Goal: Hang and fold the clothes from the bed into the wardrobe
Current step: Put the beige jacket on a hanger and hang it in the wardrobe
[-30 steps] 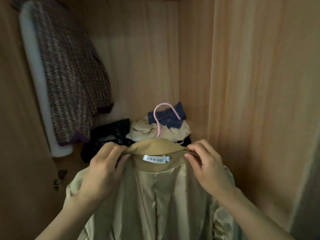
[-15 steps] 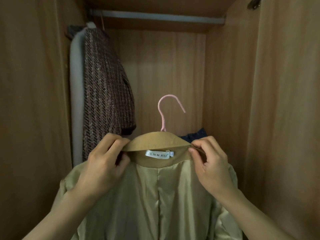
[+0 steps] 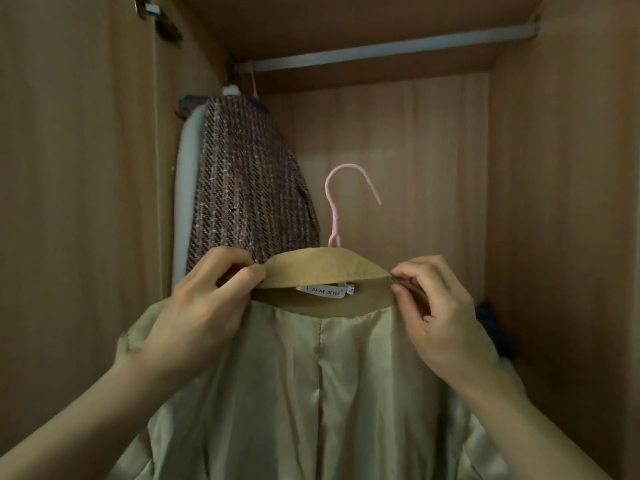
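Note:
A tan coat with a shiny pale lining hangs on a pink hanger, whose hook sticks up above the collar. My left hand pinches the collar at its left end. At the collar's right end my right hand pinches it too. I hold the coat up inside the wooden wardrobe, below the metal rail that runs across the top. The hook is well below the rail and apart from it.
A brown tweed jacket and a white garment hang from the rail at the left. Dark folded clothes lie low at the right. Wardrobe walls close in on both sides; the rail's right part is bare.
The coat and both hands rose inside the wardrobe, and my view tilted up. The rail has come fully into sight and the pile of clothes at the bottom has dropped out of view.

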Motion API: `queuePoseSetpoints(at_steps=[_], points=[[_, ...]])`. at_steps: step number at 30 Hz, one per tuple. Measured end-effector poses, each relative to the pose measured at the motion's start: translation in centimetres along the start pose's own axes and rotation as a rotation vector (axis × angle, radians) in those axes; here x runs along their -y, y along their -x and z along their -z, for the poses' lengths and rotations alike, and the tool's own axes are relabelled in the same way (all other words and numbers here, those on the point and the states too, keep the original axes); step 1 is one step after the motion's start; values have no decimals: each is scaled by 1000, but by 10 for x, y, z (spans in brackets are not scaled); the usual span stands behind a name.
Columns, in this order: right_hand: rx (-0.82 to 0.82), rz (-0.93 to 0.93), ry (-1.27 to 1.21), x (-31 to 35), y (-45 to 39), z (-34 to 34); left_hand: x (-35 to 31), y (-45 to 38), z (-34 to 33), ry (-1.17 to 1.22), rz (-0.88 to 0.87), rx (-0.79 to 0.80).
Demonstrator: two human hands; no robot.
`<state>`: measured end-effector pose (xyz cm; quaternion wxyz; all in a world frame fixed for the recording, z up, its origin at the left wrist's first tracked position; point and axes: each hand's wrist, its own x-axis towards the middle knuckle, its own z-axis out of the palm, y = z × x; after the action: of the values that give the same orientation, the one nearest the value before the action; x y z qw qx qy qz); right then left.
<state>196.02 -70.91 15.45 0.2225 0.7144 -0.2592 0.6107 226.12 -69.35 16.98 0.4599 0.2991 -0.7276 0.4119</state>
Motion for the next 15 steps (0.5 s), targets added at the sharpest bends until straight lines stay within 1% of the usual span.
queuePoseSetpoints(at_steps=[4, 8, 15], points=[[-12, 11, -111, -42, -10, -16, -6, -21, -14, -132, -46, 25], [-57, 45, -194, -68, -31, -33, -1, -41, -16, -232, -81, 25], [-131, 123, -157, -102, -79, -65, 21, -82, -26, -360, -119, -19]])
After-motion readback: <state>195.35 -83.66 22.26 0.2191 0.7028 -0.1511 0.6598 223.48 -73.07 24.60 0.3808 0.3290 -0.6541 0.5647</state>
